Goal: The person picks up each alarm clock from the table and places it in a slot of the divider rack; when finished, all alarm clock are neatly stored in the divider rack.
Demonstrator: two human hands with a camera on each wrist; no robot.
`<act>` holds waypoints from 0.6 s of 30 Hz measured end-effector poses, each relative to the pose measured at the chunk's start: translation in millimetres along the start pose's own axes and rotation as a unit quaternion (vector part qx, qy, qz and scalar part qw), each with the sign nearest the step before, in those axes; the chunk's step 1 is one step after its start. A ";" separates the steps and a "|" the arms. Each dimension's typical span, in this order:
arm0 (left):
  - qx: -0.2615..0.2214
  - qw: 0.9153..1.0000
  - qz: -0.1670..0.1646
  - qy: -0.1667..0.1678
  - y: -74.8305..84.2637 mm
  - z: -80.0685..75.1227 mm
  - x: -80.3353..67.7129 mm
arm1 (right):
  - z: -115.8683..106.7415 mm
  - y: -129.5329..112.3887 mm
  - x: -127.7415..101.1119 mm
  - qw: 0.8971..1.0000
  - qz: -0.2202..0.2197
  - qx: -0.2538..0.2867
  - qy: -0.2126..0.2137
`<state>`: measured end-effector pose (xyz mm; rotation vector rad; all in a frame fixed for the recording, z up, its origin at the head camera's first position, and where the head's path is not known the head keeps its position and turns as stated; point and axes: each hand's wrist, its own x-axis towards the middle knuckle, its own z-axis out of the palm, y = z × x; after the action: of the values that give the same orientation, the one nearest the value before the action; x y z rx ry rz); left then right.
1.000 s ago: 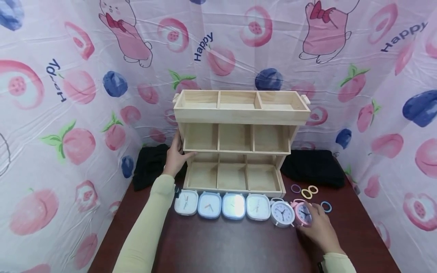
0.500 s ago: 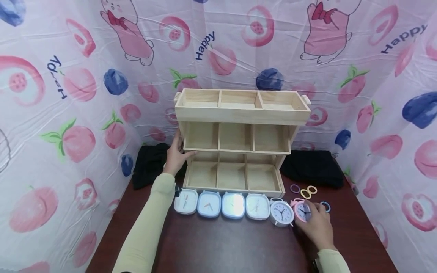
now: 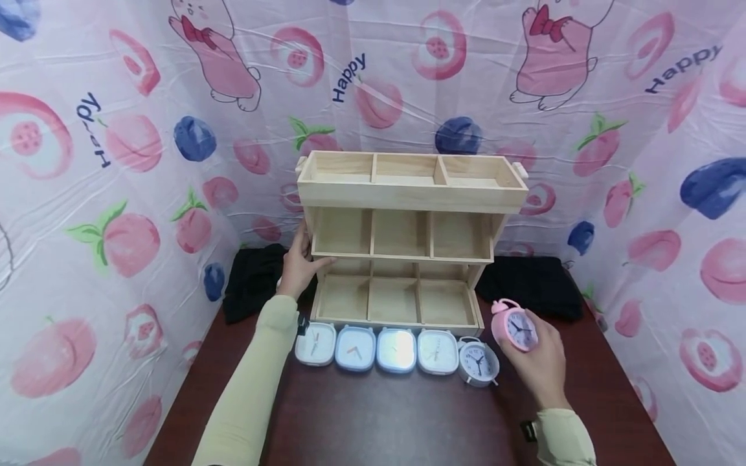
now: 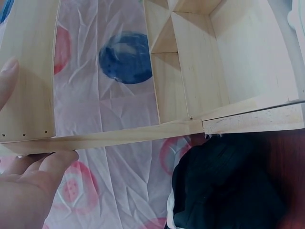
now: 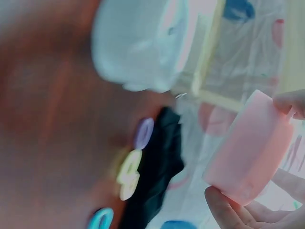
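Observation:
In the head view my right hand (image 3: 541, 362) grips a pink twin-bell alarm clock (image 3: 520, 329) at its right side, lifted above the table. From the right wrist the clock's pink casing (image 5: 250, 150) shows between thumb and fingers. My left hand (image 3: 298, 270) holds the left side of a three-tier wooden organizer (image 3: 412, 199). In the left wrist view, fingers (image 4: 52, 164) lie against the outside of its side bar and the thumb is by the tray. A white alarm clock (image 3: 478, 362) and several square clocks, including a blue one (image 3: 355, 348), stand in a row before the organizer.
Black cloths lie on either side of the organizer, left (image 3: 252, 285) and right (image 3: 527, 287). Purple (image 5: 144, 133), yellow (image 5: 129, 174) and blue rings (image 5: 101, 219) lie on the table right of the clocks. A patterned fabric backdrop (image 3: 396, 52) surrounds the dark table (image 3: 384, 421).
My right hand has lifted the pink alarm clock from the right end of the row, up and toward the back. The left hand stays at the organizer's side.

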<state>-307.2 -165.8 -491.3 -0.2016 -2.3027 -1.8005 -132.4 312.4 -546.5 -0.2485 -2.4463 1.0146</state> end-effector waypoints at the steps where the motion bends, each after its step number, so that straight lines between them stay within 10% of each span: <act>1: 0.001 1.000 0.001 -0.001 -0.5 0.1 -0.3 | 2.9 -4.0 3.5 1.000 -0.003 0.009 0.005; 18: -0.002 1.000 -0.009 -0.001 -1.7 0.0 1.8 | 85.3 -46.7 50.6 0.995 -0.069 -0.017 -0.075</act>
<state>-309.3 -166.2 -492.4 -0.1844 -2.3088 -1.8136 -217.8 243.7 -547.6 -0.0136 -2.5761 0.9645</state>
